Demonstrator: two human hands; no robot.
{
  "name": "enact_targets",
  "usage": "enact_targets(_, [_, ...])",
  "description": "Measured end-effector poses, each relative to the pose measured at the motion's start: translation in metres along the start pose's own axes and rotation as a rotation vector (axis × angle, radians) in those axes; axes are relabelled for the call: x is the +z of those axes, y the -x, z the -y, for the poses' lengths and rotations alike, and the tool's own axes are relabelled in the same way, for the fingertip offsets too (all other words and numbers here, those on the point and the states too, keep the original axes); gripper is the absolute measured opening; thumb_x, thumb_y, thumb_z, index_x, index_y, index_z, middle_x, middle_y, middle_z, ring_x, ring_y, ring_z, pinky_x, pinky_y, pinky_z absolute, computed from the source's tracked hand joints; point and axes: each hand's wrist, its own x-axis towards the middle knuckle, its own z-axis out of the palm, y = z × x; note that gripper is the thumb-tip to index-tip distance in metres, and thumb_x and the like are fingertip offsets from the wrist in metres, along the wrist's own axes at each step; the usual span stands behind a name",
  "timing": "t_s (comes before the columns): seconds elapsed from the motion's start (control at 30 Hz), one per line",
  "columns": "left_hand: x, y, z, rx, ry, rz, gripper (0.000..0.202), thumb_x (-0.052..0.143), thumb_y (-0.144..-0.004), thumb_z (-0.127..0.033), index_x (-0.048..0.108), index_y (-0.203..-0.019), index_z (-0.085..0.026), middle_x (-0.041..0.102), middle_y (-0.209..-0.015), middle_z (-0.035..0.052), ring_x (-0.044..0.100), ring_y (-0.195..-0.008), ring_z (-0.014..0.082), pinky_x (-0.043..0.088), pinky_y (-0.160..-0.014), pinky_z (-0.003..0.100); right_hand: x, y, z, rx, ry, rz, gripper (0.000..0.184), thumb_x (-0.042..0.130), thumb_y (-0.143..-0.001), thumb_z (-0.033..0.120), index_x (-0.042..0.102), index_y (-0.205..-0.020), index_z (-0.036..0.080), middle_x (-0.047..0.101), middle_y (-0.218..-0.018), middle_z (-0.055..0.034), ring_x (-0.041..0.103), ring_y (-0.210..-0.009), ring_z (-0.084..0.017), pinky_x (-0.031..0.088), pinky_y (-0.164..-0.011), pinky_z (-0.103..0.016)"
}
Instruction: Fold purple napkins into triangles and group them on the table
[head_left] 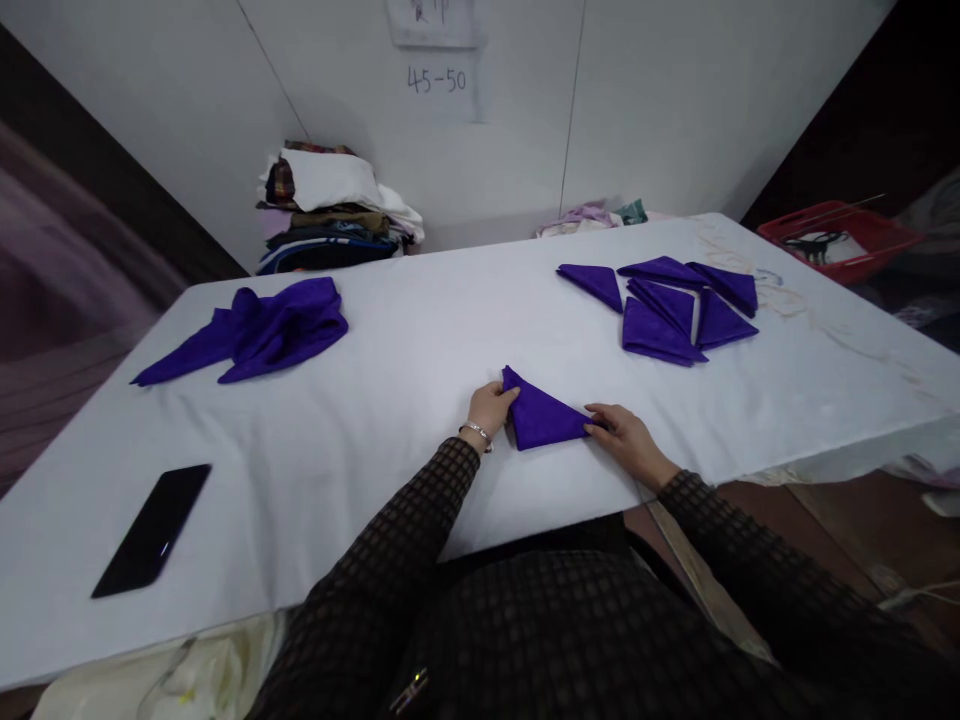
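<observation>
Between my hands is a purple cloth (546, 416) folded into a flat triangle, just above or on the white table cover. My left hand (492, 406) pinches its left edge near the upper corner, thumb on top. The pointed right corner is held between the thumb and fingers of my right hand (624, 438). Several purple folded cloths (660, 328), also triangular, lie in a group farther back on the right. At the back left a loose purple cloth heap (289, 325) lies crumpled and unfolded.
The white-covered table (420, 350) stands against a pale wall. A black phone (152, 530) lies at the front left. Stacked clothes (334, 210) are behind the table's back edge. Beyond the right side is a red basket (862, 245) with scissors-like black handles in it.
</observation>
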Motion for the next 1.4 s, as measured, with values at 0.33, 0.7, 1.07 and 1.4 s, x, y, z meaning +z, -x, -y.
enact_targets(0.33, [-0.001, -0.004, -0.015, -0.009, -0.213, -0.024, 0.019, 0.065, -0.069, -0.029, 0.056, -0.057, -0.018, 0.049, -0.045, -0.0052, 0.044, -0.043, 0.0087, 0.034, -0.041, 0.020, -0.016, 0.016, -0.019, 0.186, -0.230, -0.159, 0.037, 0.057, -0.080, 0.039, 0.059, -0.114, 0.023, 0.068, -0.105, -0.0060, 0.061, -0.096, -0.022, 0.048, -0.088, -0.042])
enact_targets(0.7, [-0.002, -0.003, -0.018, -0.042, -0.278, -0.003, 0.020, 0.060, -0.075, -0.031, 0.054, -0.060, -0.018, 0.047, -0.045, -0.0052, 0.046, -0.041, 0.0094, 0.036, -0.041, 0.021, -0.013, 0.018, -0.001, 0.046, -0.008, -0.067, 0.027, 0.054, -0.085, 0.039, 0.063, -0.104, 0.023, 0.065, -0.097, -0.0072, 0.059, -0.090, -0.024, 0.048, -0.081, -0.039])
enact_targets(1.07, [-0.002, -0.005, -0.016, -0.073, -0.319, 0.021, 0.022, 0.059, -0.080, -0.032, 0.055, -0.064, -0.018, 0.049, -0.045, -0.0049, 0.050, -0.041, 0.0096, 0.037, -0.040, 0.019, 0.002, 0.002, -0.008, -0.040, -0.014, -0.056, 0.015, 0.055, -0.084, 0.035, 0.059, -0.077, 0.022, 0.064, -0.104, -0.0075, 0.055, -0.100, -0.025, 0.044, -0.086, -0.043])
enact_targets(1.4, [-0.006, -0.011, -0.019, -0.027, -0.575, 0.026, 0.031, 0.054, -0.083, -0.043, 0.063, -0.066, -0.018, 0.057, -0.047, -0.0009, 0.058, -0.048, 0.0134, 0.043, -0.054, 0.024, 0.006, 0.002, -0.009, -0.039, -0.016, -0.080, 0.017, 0.053, -0.085, 0.036, 0.056, -0.076, 0.023, 0.064, -0.108, -0.0084, 0.056, -0.100, -0.025, 0.045, -0.086, -0.044])
